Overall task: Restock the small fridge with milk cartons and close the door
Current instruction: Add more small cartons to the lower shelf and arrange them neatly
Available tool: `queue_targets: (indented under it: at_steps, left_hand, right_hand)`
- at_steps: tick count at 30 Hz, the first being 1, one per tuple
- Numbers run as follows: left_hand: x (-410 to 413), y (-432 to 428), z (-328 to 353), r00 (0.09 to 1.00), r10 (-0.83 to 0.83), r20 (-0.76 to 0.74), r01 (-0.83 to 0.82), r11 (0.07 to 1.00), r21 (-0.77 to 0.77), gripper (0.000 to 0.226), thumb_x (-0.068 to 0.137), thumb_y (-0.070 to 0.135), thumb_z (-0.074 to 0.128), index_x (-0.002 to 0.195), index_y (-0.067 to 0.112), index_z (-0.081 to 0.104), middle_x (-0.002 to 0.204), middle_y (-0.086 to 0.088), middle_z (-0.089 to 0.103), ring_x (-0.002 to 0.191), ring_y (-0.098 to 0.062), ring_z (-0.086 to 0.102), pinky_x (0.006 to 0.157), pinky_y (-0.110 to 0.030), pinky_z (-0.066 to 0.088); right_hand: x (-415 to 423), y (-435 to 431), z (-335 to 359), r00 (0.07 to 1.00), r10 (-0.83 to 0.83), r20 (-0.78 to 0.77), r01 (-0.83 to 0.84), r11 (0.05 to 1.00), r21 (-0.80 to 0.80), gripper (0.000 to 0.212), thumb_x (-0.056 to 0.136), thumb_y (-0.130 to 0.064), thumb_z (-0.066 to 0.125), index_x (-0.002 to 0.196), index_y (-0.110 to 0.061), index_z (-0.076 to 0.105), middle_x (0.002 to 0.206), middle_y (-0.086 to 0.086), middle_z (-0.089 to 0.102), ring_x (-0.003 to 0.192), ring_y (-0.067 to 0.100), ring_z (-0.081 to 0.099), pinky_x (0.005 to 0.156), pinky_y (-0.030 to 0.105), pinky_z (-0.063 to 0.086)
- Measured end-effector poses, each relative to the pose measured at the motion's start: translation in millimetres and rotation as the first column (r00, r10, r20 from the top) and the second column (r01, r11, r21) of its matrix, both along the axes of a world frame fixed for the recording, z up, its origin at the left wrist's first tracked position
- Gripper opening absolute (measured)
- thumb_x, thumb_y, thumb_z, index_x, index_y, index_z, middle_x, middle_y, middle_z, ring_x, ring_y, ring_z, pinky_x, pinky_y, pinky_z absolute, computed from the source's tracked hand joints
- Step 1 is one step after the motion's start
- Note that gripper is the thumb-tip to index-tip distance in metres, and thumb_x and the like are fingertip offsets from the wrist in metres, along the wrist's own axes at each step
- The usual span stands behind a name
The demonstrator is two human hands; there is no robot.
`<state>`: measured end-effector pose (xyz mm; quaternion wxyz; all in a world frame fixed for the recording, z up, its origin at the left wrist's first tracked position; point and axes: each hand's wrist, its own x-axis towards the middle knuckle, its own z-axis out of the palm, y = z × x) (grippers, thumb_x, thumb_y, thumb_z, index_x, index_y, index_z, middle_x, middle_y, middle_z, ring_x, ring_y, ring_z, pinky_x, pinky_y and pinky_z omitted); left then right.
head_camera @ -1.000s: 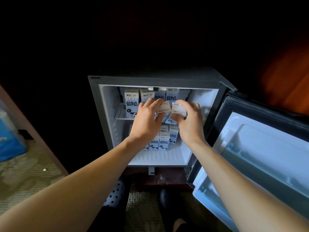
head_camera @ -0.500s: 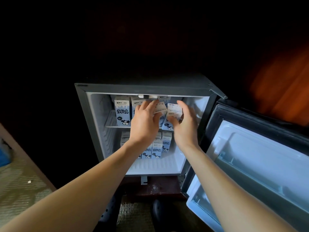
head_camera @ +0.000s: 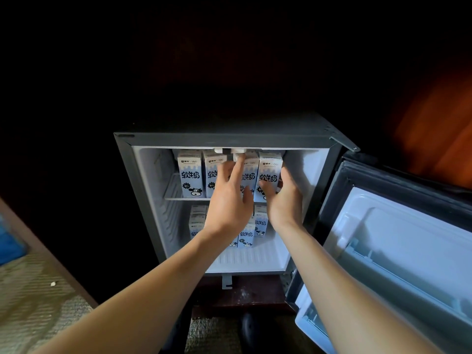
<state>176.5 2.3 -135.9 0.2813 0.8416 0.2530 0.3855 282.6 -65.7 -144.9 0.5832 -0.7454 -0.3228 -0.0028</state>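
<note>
White plastic lines the small fridge [head_camera: 229, 140], whose dark grey frame stands open toward the head camera, with its door [head_camera: 398, 238] swung wide to the right and showing a pale inner panel. On the wire shelf [head_camera: 176, 192] in the upper compartment, 4 blue-and-white milk cartons [head_camera: 190, 175] stand upright in a row, side by side, with their printed fronts facing out. The left hand [head_camera: 227, 200] reaches in with its fingers straight and spread, the index fingertip pressing the upper front of the 3rd carton [head_camera: 249, 176]; it grasps nothing. The right hand [head_camera: 283, 200] wraps the 4th carton [head_camera: 270, 169] at the right end of the row, with the thumb laid across its lower front and the fingers along its right side, so it holds that carton where it stands on the shelf. Below the shelf, more cartons [head_camera: 246, 236] of the same kind stand on the fridge floor, partly hidden behind the left wrist. The fridge rests on a dark reddish wooden base [head_camera: 242, 295]. Patterned carpet [head_camera: 33, 290] shows at the lower left, with a blurred blue object [head_camera: 10, 241] at the left edge.
</note>
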Motion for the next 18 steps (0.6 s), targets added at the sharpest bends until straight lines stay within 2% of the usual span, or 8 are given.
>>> queue_targets:
  at_steps: [2, 5, 7, 9, 11, 13, 15, 18]
  left_hand:
    - [-2, 1, -2, 1.0, -0.02, -0.008, 0.019, 1.0, -0.003, 0.073, 0.097, 0.009, 0.05, 0.158, 0.033, 0.018, 0.146, 0.004, 0.034, 0.091, -0.011, 0.056, 0.072, -0.017, 0.047]
    - [-4, 2, -4, 0.999, -0.016, -0.028, 0.016, 1.0, 0.009, 0.066, 0.097, 0.007, 0.048, 0.156, 0.027, 0.026, 0.158, 0.002, 0.034, 0.139, -0.016, 0.04, 0.111, -0.029, 0.041]
    - [-5, 2, -6, 0.999, -0.018, -0.048, 0.019, 1.0, 0.006, 0.061, 0.097, 0.007, 0.048, 0.153, 0.024, 0.032, 0.159, 0.003, 0.033, 0.145, -0.016, 0.033, 0.116, -0.037, 0.037]
    - [-6, 1, -6, 0.998, -0.031, -0.052, 0.03, 0.999, -0.017, 0.058, 0.097, 0.008, 0.048, 0.151, 0.024, 0.034, 0.161, 0.004, 0.029, 0.139, -0.017, 0.041, 0.112, -0.035, 0.042]
    - [-8, 0, -6, 0.998, -0.043, -0.048, 0.042, 0.999, -0.019, 0.055, 0.097, 0.006, 0.05, 0.148, 0.021, 0.036, 0.16, 0.005, 0.025, 0.121, -0.015, 0.054, 0.1, -0.03, 0.05]
    - [-11, 0, -6, 0.997, -0.041, -0.058, 0.043, 0.999, 0.019, 0.053, 0.095, 0.004, 0.051, 0.144, 0.018, 0.038, 0.155, 0.003, 0.026, 0.103, -0.018, 0.06, 0.089, -0.034, 0.054]
    - [-15, 2, -4, 0.994, -0.051, -0.091, 0.058, 0.996, 0.068, 0.053, 0.094, 0.004, 0.051, 0.144, 0.016, 0.037, 0.153, 0.002, 0.027, 0.098, -0.021, 0.06, 0.083, -0.038, 0.055]
    - [-22, 8, 1, 0.987, -0.066, -0.149, 0.096, 0.974, 0.207, 0.053, 0.091, 0.003, 0.049, 0.142, 0.011, 0.038, 0.148, -0.003, 0.031, 0.091, -0.022, 0.06, 0.073, -0.039, 0.056]
  right_hand:
    - [3, 1, -3, 1.0, 0.001, 0.003, -0.001, 1.0, -0.001, 0.042, 0.095, -0.014, 0.067, 0.133, -0.031, 0.057, 0.122, -0.011, 0.067, 0.11, 0.008, 0.062, 0.099, 0.036, 0.052]
    - [3, 4, -8, 1.0, 0.003, -0.007, -0.003, 1.0, -0.023, 0.055, 0.093, -0.009, 0.067, 0.14, -0.033, 0.051, 0.131, -0.008, 0.064, 0.12, 0.012, 0.061, 0.103, 0.04, 0.051]
    - [2, 4, -9, 1.0, -0.004, -0.002, 0.004, 0.999, -0.033, 0.059, 0.092, -0.006, 0.066, 0.143, -0.032, 0.049, 0.137, -0.009, 0.06, 0.125, 0.013, 0.058, 0.106, 0.041, 0.049]
    - [1, 3, -8, 1.0, -0.013, 0.014, 0.014, 1.0, -0.023, 0.057, 0.092, -0.004, 0.066, 0.142, -0.027, 0.051, 0.133, -0.012, 0.059, 0.123, 0.012, 0.059, 0.107, 0.036, 0.048]
    - [2, 2, -7, 0.999, -0.015, 0.033, 0.015, 1.0, -0.003, 0.054, 0.091, 0.001, 0.065, 0.138, -0.024, 0.054, 0.123, -0.014, 0.061, 0.115, 0.01, 0.061, 0.103, 0.031, 0.049]
    - [2, 1, -9, 0.999, -0.023, 0.048, 0.023, 1.0, 0.002, 0.052, 0.092, 0.002, 0.064, 0.137, -0.021, 0.055, 0.122, -0.01, 0.065, 0.107, 0.004, 0.061, 0.096, 0.016, 0.049]
    - [1, 1, -12, 0.998, -0.043, 0.043, 0.042, 0.999, 0.011, 0.05, 0.092, 0.002, 0.064, 0.138, -0.015, 0.052, 0.118, -0.008, 0.065, 0.097, -0.001, 0.06, 0.086, 0.003, 0.044]
    - [2, 4, -17, 0.998, -0.069, -0.006, 0.069, 0.997, 0.022, 0.045, 0.091, 0.006, 0.064, 0.131, -0.01, 0.052, 0.101, -0.016, 0.06, 0.091, 0.003, 0.06, 0.085, 0.016, 0.051]
